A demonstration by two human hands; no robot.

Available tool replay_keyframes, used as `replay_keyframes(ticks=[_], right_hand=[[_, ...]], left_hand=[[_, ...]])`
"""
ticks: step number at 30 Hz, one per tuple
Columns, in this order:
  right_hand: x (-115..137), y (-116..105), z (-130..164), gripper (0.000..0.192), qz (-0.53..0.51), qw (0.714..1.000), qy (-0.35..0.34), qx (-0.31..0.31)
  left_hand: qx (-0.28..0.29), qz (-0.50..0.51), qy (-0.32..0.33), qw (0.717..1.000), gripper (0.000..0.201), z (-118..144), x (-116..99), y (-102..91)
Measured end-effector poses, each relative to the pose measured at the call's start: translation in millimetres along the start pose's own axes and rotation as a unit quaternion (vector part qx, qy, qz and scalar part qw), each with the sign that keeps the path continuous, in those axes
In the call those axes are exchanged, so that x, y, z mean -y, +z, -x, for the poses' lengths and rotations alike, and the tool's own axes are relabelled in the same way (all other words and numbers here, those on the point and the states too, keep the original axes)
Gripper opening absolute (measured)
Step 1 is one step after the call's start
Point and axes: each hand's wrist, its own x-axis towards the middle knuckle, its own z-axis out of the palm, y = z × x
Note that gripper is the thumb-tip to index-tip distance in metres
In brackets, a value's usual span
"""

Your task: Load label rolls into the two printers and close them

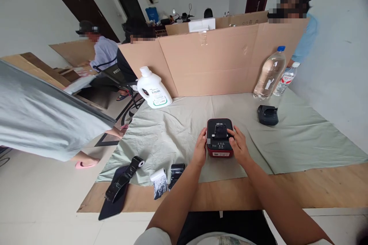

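Boxy device (220, 143): rounded corners, black top face with pale print, red lower shell, white label on front wall. Dark, roughly square piece (220, 131) seated on its top. Device is set on a wrinkled grey-green cloth (186, 122), spread over a bare-edged wooden board (316, 189). Board backed by a creased cardboard panel (212, 65), taped near its top edge.

Device is flanked by both hands. Left hand (199, 152): fingers extended, held close together, laid along the device's left side; nothing gripped. Right hand (240, 148): fingers loosely spread, tips brought over the right edge of the top, next to the dark piece; nothing seen pinched. Whether the dark piece is pressed or just neared can't be told.

White plastic jug (155, 91) stood at the cloth's far left; large clear bottle (269, 78) and smaller bottle (286, 79) at far right, small black unit (268, 115) in front of them. Near left edge: glossy black film roll (122, 182) draped over a dark flat slab (113, 208), plus a white roll (159, 182) with dark-patterned tail.

Black roll (177, 171) is partly covered by the left forearm. Device's side walls are mostly hidden by hands; fine print unreadable.
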Motion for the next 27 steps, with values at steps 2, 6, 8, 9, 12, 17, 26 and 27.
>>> replay_keyframes(ticks=[2, 6, 8, 9, 12, 17, 26, 27], right_hand=[[1, 7, -4, 0.049, -0.019, 1.0, -0.007, -0.004], [0, 17, 3, 0.045, -0.062, 0.998, 0.004, -0.027], [-1, 18, 8, 0.034, -0.071, 0.997, 0.006, -0.034], [-1, 19, 9, 0.029, -0.071, 0.997, 0.004, -0.036], [-2, 20, 11, 0.02, -0.07, 0.996, -0.005, -0.048], [-3, 24, 10, 0.024, -0.087, 0.994, -0.014, -0.067], [-8, 32, 12, 0.068, -0.171, 0.982, 0.012, -0.08], [-10, 33, 12, 0.07, -0.175, 0.981, 0.014, -0.079]], left_hand=[[0.052, 0.032, 0.008, 0.998, 0.052, -8, -6, -2.1], [0.103, 0.016, -0.001, 0.995, 0.045, -15, -12, -5.8], [0.108, 0.005, -0.004, 0.994, 0.048, -15, -11, -6.2], [0.108, 0.005, -0.001, 0.994, 0.05, -15, -10, -6.1], [0.106, 0.007, 0.018, 0.994, 0.051, -15, -5, -4.9], [0.092, 0.024, 0.021, 0.995, 0.049, -19, 1, -4.0], [0.128, 0.133, -0.051, 0.981, 0.082, -22, -10, -1.0], [0.127, 0.13, -0.05, 0.982, 0.082, -22, -11, -0.8]])
